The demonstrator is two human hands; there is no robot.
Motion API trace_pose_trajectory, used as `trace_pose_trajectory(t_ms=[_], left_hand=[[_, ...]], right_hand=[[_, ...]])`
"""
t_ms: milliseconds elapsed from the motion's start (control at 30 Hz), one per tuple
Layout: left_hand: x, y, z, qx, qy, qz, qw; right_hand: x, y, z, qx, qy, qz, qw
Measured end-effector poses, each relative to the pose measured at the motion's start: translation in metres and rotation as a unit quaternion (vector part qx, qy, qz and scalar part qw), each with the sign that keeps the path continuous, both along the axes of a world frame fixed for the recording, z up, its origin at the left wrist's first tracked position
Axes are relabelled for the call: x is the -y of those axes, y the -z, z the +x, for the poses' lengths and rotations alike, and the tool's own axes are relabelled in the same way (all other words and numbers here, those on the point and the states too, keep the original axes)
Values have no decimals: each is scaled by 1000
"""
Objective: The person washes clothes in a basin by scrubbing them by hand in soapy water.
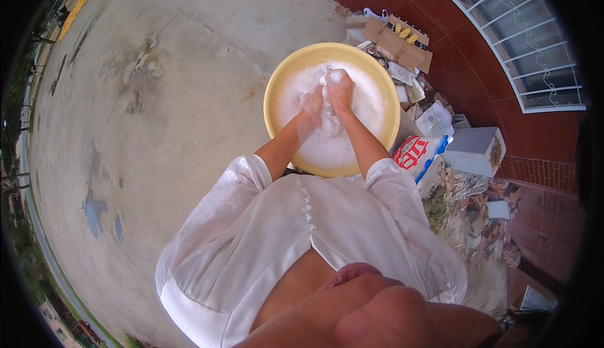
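Observation:
A round yellow basin (270, 99) holds water under a thick layer of white suds (371, 99). Both my hands are inside it, near its middle. My right hand (340, 88) is closed in a fist, foam on its knuckles, around a bunched white cloth (331, 123). Close beside it on the left, my left hand (311, 105) is curled against the same cloth, its fingers partly covered by foam. Part of the cloth hangs twisted below the hands into the suds; the rest is hidden under the foam.
Right of the basin lie an opened cardboard box (397, 45) with yellow corn cobs, a printed white sack (415, 154), a grey block (473, 151) and rubble (481, 216). Behind them rises a dark red wall (462, 65) with a barred window (535, 40). Concrete ground (182, 96) stretches left.

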State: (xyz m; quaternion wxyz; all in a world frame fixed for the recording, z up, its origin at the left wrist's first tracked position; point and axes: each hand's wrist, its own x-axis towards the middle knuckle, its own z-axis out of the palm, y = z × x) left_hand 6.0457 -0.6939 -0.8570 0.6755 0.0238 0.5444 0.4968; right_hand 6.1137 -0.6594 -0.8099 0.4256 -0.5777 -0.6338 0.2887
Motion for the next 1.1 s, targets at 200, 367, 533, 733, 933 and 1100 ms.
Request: trace_pose_trajectory(t_ms=[200,367,533,733,933,1100], left_hand=[[-4,104,-33,52,71,161,983],[9,46,-3,104,-5,61,993],[-9,93,-48,110,30,148,982],[-40,89,-37,80,-31,62,994],[-88,144,-59,140,-17,262,955],[-195,145,-62,1,-38,75,996]], right_hand=[[64,8,-36,4,-96,37,995],[-6,68,6,40,16,0,999],[48,51,-57,-8,-110,100,989],[-30,58,-36,32,-24,15,999],[-49,79,-59,12,-74,50,996],[-224,183,-5,51,50,-48,996]])
